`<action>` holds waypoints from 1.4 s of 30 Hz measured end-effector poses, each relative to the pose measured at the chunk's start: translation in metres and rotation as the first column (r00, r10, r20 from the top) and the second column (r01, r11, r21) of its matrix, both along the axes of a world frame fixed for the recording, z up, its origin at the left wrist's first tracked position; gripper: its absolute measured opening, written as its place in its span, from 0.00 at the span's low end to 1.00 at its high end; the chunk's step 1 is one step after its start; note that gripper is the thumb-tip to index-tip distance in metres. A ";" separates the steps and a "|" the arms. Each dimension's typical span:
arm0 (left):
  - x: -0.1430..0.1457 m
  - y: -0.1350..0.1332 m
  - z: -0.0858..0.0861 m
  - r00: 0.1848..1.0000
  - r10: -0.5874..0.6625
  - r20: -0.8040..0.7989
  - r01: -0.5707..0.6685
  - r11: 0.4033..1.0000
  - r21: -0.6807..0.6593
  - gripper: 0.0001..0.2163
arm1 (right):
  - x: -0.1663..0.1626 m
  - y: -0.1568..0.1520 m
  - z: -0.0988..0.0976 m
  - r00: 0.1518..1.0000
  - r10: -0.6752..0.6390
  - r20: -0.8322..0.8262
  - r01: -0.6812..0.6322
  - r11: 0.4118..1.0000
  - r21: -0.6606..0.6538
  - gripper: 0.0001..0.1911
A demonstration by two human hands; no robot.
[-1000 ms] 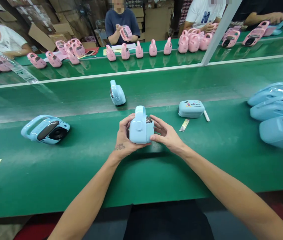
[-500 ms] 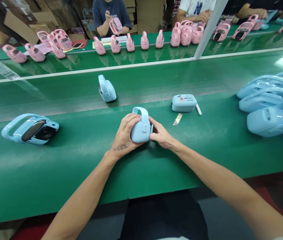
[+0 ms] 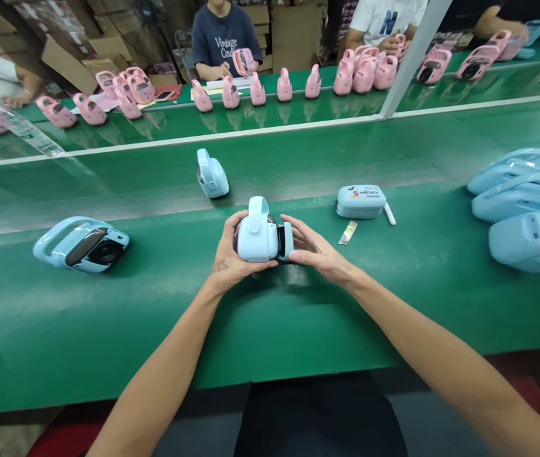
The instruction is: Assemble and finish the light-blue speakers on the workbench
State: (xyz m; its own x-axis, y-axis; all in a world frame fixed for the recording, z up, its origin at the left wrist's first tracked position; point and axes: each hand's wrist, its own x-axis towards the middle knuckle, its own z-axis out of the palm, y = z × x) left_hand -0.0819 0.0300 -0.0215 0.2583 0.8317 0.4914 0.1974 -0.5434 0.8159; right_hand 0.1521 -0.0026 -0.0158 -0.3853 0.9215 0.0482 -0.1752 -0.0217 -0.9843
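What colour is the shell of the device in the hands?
The shell is light blue; the head view shows it best.

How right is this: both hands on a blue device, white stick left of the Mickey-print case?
One error: the white stick is right of the Mickey-print case, not left, per the head view. Left hand and right hand are both on a blue device.
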 end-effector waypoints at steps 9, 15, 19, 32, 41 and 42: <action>0.000 -0.008 0.002 0.935 -0.159 0.316 0.199 0.975 -0.101 0.54 | -0.014 -0.023 0.012 0.919 -0.369 0.141 0.220 0.775 0.592 0.40; -0.001 -0.012 0.017 0.910 -0.280 0.306 0.299 0.954 -0.016 0.53 | -0.013 -0.030 0.018 0.900 -0.408 0.153 0.210 0.713 0.669 0.40; -0.001 -0.013 0.021 0.901 -0.329 0.281 0.332 0.943 0.041 0.52 | -0.013 -0.030 0.019 0.900 -0.408 0.152 0.197 0.693 0.693 0.41; -0.003 -0.011 0.017 0.926 -0.308 0.218 0.300 0.951 0.067 0.55 | -0.013 -0.029 0.018 0.891 -0.424 0.164 0.179 0.657 0.732 0.41; -0.005 -0.009 0.012 0.930 -0.205 0.304 0.239 0.968 -0.076 0.55 | -0.015 -0.023 0.008 0.783 -0.610 0.124 0.254 0.495 0.831 0.41; -0.004 -0.010 0.012 0.928 -0.177 0.327 0.226 0.966 -0.121 0.54 | -0.015 -0.023 0.007 0.781 -0.611 0.128 0.259 0.503 0.824 0.42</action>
State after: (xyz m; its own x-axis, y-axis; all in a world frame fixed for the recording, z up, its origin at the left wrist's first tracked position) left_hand -0.0858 0.0201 -0.0093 0.2835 0.8499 0.4441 -0.1800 -0.4077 0.8952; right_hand 0.1368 -0.0252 -0.0091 -0.0893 0.6699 0.7371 0.4168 0.6973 -0.5832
